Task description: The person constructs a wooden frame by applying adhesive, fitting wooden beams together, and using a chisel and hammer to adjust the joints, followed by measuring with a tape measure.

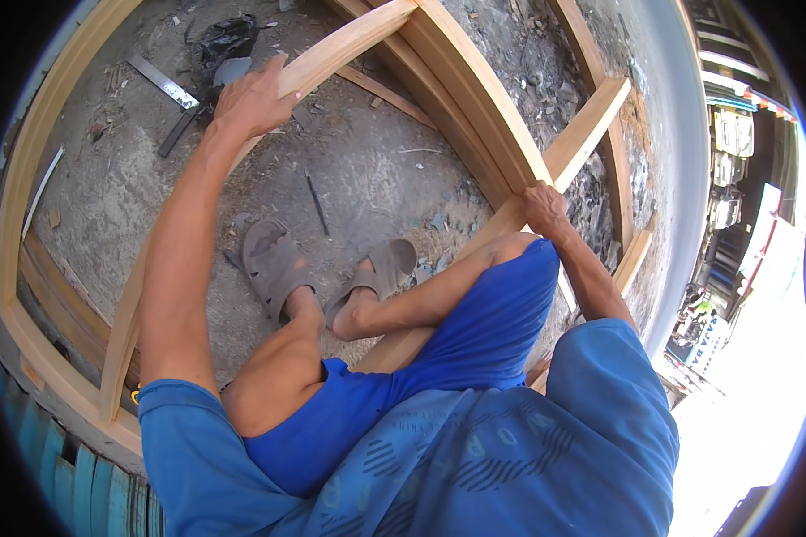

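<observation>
— What is in hand, and where?
— I see a long pale beam (345, 49) directly under the left hand (255, 98), running away from it up to the right and back beneath the forearm. That hand is curled over the wood, gripping it
— And the other one?
— I have the right hand (546, 210) clasped on the near end of a thick timber (488, 89), where a crossing beam (591, 130) meets it. How far its fingers reach underneath, I can't tell
— What lies around them?
— Just left of the left hand I get a metal square (159, 80), with black plastic (227, 43) beyond. Between the hands, closer to the body, sandals (273, 259) rest on dusty ground (376, 188). Blue shorts (484, 322) reach the bent knee just below the right hand. Well left of the left hand, I see a wooden rail (22, 179) curving past
</observation>
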`<state>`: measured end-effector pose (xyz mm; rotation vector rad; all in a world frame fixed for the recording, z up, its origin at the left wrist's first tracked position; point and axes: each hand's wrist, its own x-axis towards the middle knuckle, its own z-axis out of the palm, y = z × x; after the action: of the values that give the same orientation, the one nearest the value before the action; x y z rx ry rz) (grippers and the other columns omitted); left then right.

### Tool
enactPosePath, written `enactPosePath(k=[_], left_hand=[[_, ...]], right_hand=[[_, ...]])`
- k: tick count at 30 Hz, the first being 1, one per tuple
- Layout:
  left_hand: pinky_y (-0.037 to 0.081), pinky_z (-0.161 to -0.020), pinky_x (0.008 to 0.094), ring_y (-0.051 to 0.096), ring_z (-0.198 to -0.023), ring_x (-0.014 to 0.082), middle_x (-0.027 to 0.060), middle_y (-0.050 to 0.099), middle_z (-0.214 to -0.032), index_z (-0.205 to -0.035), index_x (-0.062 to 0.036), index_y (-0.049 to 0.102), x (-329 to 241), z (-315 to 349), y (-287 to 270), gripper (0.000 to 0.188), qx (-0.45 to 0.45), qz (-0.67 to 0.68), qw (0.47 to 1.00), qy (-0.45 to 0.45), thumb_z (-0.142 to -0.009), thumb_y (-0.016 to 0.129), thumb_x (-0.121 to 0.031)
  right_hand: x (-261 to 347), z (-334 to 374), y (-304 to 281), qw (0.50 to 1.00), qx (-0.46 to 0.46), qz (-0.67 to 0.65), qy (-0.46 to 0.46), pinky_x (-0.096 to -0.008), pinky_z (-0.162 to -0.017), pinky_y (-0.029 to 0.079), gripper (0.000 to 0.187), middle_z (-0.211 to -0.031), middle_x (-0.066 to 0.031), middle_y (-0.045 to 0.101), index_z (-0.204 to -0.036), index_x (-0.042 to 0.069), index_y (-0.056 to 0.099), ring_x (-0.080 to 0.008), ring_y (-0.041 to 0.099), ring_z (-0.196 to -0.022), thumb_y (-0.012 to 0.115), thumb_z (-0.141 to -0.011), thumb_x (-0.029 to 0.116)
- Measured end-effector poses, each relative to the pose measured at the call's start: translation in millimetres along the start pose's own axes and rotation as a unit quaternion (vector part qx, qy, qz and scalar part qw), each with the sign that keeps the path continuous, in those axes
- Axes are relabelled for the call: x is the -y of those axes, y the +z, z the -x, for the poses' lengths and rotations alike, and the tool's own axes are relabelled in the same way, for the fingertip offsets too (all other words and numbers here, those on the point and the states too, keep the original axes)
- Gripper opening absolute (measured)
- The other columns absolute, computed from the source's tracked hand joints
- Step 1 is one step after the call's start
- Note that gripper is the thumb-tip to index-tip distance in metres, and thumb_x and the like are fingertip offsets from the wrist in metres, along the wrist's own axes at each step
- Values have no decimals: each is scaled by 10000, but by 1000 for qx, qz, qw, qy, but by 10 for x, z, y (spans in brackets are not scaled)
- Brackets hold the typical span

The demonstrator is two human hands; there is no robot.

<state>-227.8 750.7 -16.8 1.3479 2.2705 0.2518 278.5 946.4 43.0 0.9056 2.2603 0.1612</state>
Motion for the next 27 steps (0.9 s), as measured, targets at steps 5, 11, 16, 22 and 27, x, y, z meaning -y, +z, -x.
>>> enactPosePath(k=[5, 11, 16, 22, 27], left_hand=[[492, -1007, 520, 637, -1158, 451, 261, 655, -1272, -1517, -140, 390, -14, 9, -1, 716, -13, -1, 1000, 3, -910, 634, -429], [489, -1017, 514, 631, -1173, 448, 257, 650, -1287, -1521, -143, 388, -18, 13, -40, 720, -6, 3, 1000, 0, -909, 635, -431], [488, -1015, 519, 633, -1170, 448, 254, 655, -1280, -1526, -150, 386, 4, -6, -14, 718, -12, 10, 1000, 3, -912, 633, -428], [491, -1007, 522, 637, -1166, 445, 247, 668, -1257, -1523, -160, 391, -30, 5, -17, 709, 7, 3, 1000, -11, -915, 634, -433], [490, -1008, 523, 640, -1158, 448, 251, 671, -1250, -1517, -150, 396, -10, 0, -15, 707, -3, -5, 1000, -6, -915, 635, -432]], right_hand=[[-108, 5, -177, 998, 41, -19, 51, -476, -826, 581, 190, -1001, -269, 704, -880, -13, 753, -426, 710, -958, 601, -819, 83], [-146, 13, -136, 999, 0, -32, 26, -463, -784, 591, 167, -942, -244, 726, -832, 1, 756, -406, 725, -898, 611, -809, 82], [-6, -74, -78, 998, 19, -40, 39, -477, -799, 578, 188, -916, -241, 726, -838, 36, 754, -401, 716, -920, 580, -833, 105], [-261, 87, -113, 996, -28, -82, 17, -481, -816, 537, 188, -914, -189, 668, -933, 72, 721, -402, 658, -929, 560, -848, 122], [-265, 104, -198, 999, -14, -26, -33, -476, -861, 537, 219, -998, -202, 625, -1011, 56, 698, -386, 642, -985, 528, -875, 82]])
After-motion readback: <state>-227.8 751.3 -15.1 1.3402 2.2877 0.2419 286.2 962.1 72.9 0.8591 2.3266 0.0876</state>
